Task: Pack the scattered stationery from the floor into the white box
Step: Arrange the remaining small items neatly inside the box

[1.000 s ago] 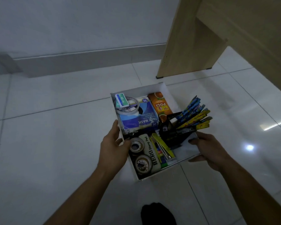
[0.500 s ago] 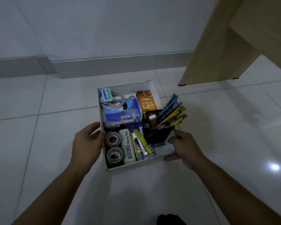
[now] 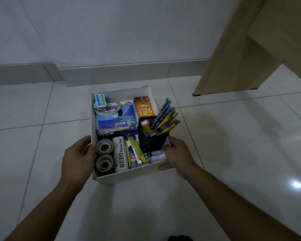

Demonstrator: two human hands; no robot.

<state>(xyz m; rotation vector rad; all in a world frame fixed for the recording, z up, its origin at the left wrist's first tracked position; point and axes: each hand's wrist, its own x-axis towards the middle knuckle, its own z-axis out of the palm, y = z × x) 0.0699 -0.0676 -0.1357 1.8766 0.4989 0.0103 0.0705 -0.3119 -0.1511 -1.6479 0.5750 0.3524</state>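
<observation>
The white box [image 3: 129,174] sits low over the tiled floor [image 3: 233,153], near the wall, with a wooden furniture leg [image 3: 233,58] off to its right; whether it rests on the tiles I cannot tell. The left hand [image 3: 76,157] grips the box's left wall, its thumb hooked over the rim. The right hand [image 3: 179,157] clasps the right wall near the front corner, fingers curled over the edge. Inside lie two tape rolls [image 3: 104,155] beside a stamp pad [image 3: 121,153], a face mask packet [image 3: 118,119], an orange carton [image 3: 144,106] and a black holder [image 3: 151,141] with pencils [image 3: 165,117] leaning out to the right
</observation>
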